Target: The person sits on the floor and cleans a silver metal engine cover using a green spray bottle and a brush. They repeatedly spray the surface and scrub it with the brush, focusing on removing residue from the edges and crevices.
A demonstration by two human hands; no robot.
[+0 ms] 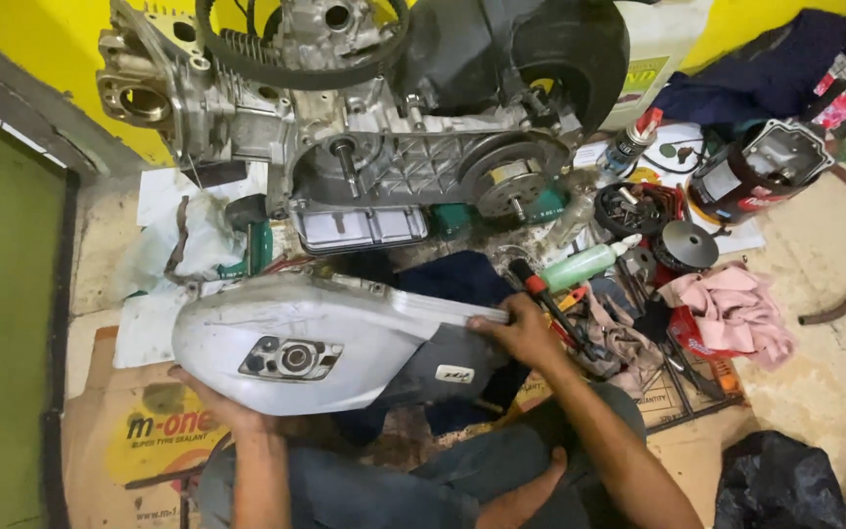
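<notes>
My right hand (519, 331) has its fingers curled tight over the narrow end of the long silver-grey metal engine side cover (305, 338), thumb on top. My left hand (210, 400) cups the cover's rounded wide end from below, fingers mostly hidden under it. The cover lies across my lap, above the brown cardboard sheet (119, 441). Just beyond stands the bare grey scooter engine (384, 147); a crumpled pink rag (736, 309) sits among scattered tools to my right.

A bare scooter engine (394, 147) lies by the yellow wall (41, 39). A pink rag (736, 309), green bottle (585, 263) and spray can (632, 137) clutter the floor (834, 372).
</notes>
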